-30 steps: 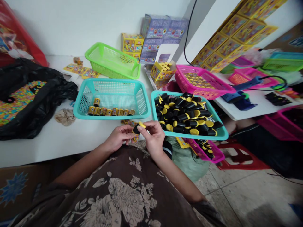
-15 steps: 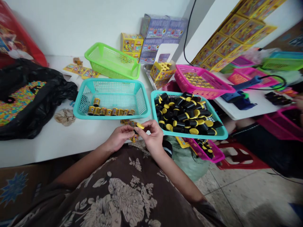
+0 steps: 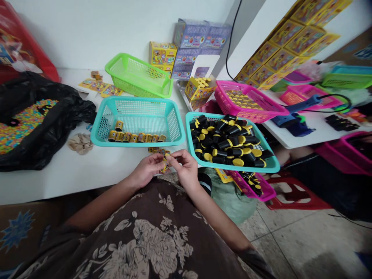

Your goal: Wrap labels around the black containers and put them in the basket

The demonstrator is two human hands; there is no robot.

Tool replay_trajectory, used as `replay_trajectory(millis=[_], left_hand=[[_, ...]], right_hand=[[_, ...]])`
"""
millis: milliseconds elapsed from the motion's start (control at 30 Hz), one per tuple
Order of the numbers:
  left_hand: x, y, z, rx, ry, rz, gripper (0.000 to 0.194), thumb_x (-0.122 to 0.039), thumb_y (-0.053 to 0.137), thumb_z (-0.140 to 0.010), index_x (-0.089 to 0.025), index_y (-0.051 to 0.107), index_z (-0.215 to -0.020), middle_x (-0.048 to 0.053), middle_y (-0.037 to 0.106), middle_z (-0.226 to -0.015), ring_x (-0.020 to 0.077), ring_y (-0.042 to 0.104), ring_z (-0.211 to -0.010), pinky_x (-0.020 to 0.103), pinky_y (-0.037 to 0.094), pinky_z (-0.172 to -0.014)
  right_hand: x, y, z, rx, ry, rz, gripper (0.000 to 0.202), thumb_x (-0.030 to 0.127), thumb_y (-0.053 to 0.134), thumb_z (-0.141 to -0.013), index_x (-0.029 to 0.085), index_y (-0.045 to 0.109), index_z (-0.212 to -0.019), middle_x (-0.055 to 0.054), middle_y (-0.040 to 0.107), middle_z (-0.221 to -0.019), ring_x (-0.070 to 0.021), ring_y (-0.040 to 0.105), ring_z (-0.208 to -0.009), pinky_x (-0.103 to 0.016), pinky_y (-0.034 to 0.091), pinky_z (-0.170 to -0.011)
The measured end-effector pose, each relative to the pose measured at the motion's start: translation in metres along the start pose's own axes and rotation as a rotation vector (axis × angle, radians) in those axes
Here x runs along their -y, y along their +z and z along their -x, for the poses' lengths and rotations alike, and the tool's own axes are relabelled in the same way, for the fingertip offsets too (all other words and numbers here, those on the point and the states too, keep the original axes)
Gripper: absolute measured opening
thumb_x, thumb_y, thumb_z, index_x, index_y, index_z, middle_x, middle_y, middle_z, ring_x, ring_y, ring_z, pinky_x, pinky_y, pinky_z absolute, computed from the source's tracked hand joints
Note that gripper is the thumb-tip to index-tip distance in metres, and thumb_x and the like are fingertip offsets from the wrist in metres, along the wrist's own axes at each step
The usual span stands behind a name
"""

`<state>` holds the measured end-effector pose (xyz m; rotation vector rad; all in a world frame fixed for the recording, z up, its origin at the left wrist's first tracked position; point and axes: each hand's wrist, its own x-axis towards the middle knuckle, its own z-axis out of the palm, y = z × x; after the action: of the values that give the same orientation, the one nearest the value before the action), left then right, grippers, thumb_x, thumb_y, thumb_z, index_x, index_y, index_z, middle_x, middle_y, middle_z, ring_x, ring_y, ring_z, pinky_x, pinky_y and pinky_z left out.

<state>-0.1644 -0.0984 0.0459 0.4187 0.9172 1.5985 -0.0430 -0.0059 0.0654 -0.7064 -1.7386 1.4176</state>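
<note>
At the table's front edge my left hand (image 3: 148, 168) and my right hand (image 3: 185, 166) meet, fingers closed. Between their fingertips is a small canister (image 3: 166, 166) with a colourful yellow printed label at its side; fingers cover much of it. More printed labels (image 3: 154, 150) lie just behind my hands. The turquoise basket (image 3: 100, 141) beyond my left hand holds a row of labelled canisters (image 3: 141, 137), one standing apart. Right of my hands, another turquoise basket (image 3: 269, 166) is heaped with plain black canisters (image 3: 225, 143) with yellow lids.
A green basket (image 3: 116, 68) stands behind. A black bag (image 3: 72, 100) of colourful pellets (image 3: 31, 120) lies left. Pink baskets (image 3: 267, 112) and an opened box (image 3: 200, 91) of canisters stand right. Yellow boxes (image 3: 285, 50) are stacked behind. A co-worker's leg (image 3: 325, 182) shows at right.
The canister's yellow lid, plainly visible between my right fingers before, is now mostly hidden. It has been brought down and left against the label at my left fingers.
</note>
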Motion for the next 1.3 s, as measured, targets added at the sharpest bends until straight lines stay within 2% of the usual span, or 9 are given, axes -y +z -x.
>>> replay_trajectory(millis=[133, 233, 300, 467, 667, 900, 1000, 1100, 1300], left_hand=[[-0.002, 0.003, 0.004, -0.005, 0.037, -0.101, 0.027, -0.024, 0.086, -0.064, -0.014, 0.067, -0.081, -0.002, 0.063, -0.073, 0.0122, 0.061, -0.065, 0.029, 0.049, -0.068], [-0.005, 0.004, 0.005, 0.072, -0.084, 0.010, 0.025, -0.027, 0.083, -0.068, -0.014, 0.066, -0.080, 0.003, 0.068, -0.074, 0.0149, 0.063, -0.064, 0.029, 0.049, -0.063], [-0.007, 0.004, 0.004, 0.104, -0.140, 0.082, 0.023, -0.027, 0.081, -0.069, -0.014, 0.067, -0.081, 0.005, 0.069, -0.076, 0.0166, 0.064, -0.065, 0.030, 0.049, -0.062], [-0.011, 0.004, 0.004, 0.110, -0.107, 0.169, 0.018, -0.021, 0.079, -0.071, -0.014, 0.070, -0.084, 0.004, 0.069, -0.081, 0.0150, 0.064, -0.070, 0.029, 0.050, -0.067], [-0.010, 0.005, 0.004, 0.140, -0.122, 0.181, 0.027, -0.036, 0.078, -0.075, -0.014, 0.069, -0.088, 0.003, 0.066, -0.079, 0.0140, 0.061, -0.068, 0.029, 0.050, -0.066], [-0.019, 0.009, 0.003, 0.061, -0.059, 0.123, 0.027, -0.022, 0.085, -0.065, -0.015, 0.069, -0.086, 0.003, 0.070, -0.086, 0.0131, 0.062, -0.073, 0.025, 0.046, -0.065], [-0.016, 0.008, 0.001, 0.048, -0.091, 0.136, 0.033, -0.031, 0.086, -0.066, -0.015, 0.071, -0.090, 0.004, 0.070, -0.088, 0.0145, 0.063, -0.074, 0.027, 0.048, -0.066], [-0.009, 0.009, -0.001, 0.018, -0.169, 0.209, 0.035, -0.044, 0.080, -0.072, -0.015, 0.071, -0.089, 0.004, 0.070, -0.082, 0.0138, 0.062, -0.070, 0.028, 0.050, -0.068], [-0.013, 0.014, -0.002, -0.067, -0.191, 0.294, 0.013, -0.023, 0.077, -0.076, -0.013, 0.072, -0.083, 0.004, 0.070, -0.081, 0.0118, 0.062, -0.070, 0.024, 0.048, -0.065]], right_hand=[[-0.003, -0.001, -0.002, -0.005, 0.006, -0.053, 0.019, 0.035, 0.078, -0.075, 0.021, 0.065, -0.074, 0.002, 0.065, -0.066, -0.0116, 0.056, -0.056, -0.025, 0.047, -0.054], [-0.004, -0.003, -0.002, -0.022, -0.020, -0.101, 0.017, 0.036, 0.077, -0.076, 0.022, 0.066, -0.077, 0.002, 0.067, -0.070, -0.0127, 0.059, -0.060, -0.027, 0.051, -0.059], [-0.004, -0.005, -0.001, 0.023, -0.031, -0.101, 0.014, 0.036, 0.073, -0.080, 0.023, 0.069, -0.083, 0.001, 0.069, -0.076, -0.0135, 0.061, -0.064, -0.029, 0.052, -0.063], [0.003, -0.007, 0.002, 0.160, -0.144, 0.004, 0.015, 0.032, 0.075, -0.080, 0.024, 0.072, -0.092, -0.003, 0.070, -0.089, -0.0163, 0.064, -0.075, -0.032, 0.053, -0.070], [0.001, -0.010, 0.003, 0.143, -0.233, -0.021, 0.013, 0.027, 0.078, -0.077, 0.026, 0.072, -0.088, -0.002, 0.070, -0.087, -0.0179, 0.065, -0.080, -0.035, 0.053, -0.075], [0.010, -0.015, 0.002, 0.218, -0.333, 0.205, 0.028, 0.026, 0.074, -0.080, 0.028, 0.068, -0.107, -0.001, 0.066, -0.086, -0.0182, 0.059, -0.078, -0.034, 0.050, -0.069], [0.011, -0.016, 0.002, 0.144, -0.415, 0.278, 0.023, 0.025, 0.074, -0.078, 0.028, 0.068, -0.100, 0.001, 0.062, -0.076, -0.0173, 0.057, -0.070, -0.033, 0.049, -0.064], [0.007, -0.017, 0.004, 0.050, -0.530, 0.383, 0.030, 0.020, 0.072, -0.077, 0.028, 0.068, -0.105, -0.002, 0.064, -0.083, -0.0196, 0.060, -0.075, -0.036, 0.052, -0.067], [0.003, -0.019, 0.008, 0.132, -0.611, 0.474, 0.043, 0.026, 0.074, -0.080, 0.028, 0.063, -0.121, -0.007, 0.066, -0.098, -0.0238, 0.063, -0.088, -0.041, 0.055, -0.075]])
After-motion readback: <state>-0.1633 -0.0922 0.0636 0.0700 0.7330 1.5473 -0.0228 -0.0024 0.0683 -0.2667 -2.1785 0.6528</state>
